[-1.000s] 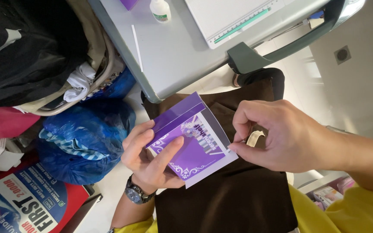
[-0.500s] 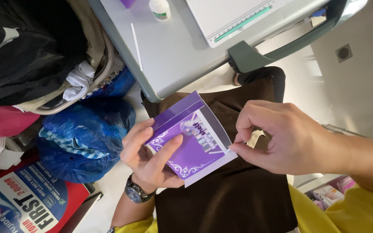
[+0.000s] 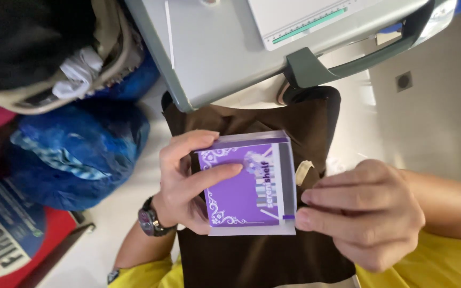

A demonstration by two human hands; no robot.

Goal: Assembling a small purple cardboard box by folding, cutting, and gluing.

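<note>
A small purple and white box (image 3: 252, 184) with ornamental corner patterns lies over my lap, above dark brown trousers (image 3: 262, 256). My left hand (image 3: 188, 178) grips its left side, thumb across the purple face, a dark wristwatch (image 3: 149, 218) on the wrist. My right hand (image 3: 366, 210) pinches the box's right edge with curled fingers. A small pale tab (image 3: 303, 172) shows just beyond the box's right side.
A grey table (image 3: 214, 53) edge sits above my lap, carrying a white device with a green ruler strip (image 3: 316, 24) and a dark green handle (image 3: 348, 64). A blue bag (image 3: 76, 154), piled clothes (image 3: 44, 58) and a red and blue package (image 3: 6, 240) crowd the left floor.
The box has turned from tilted to nearly square to the view. My right hand has slid lower along its right edge. The view has shifted closer over my lap.
</note>
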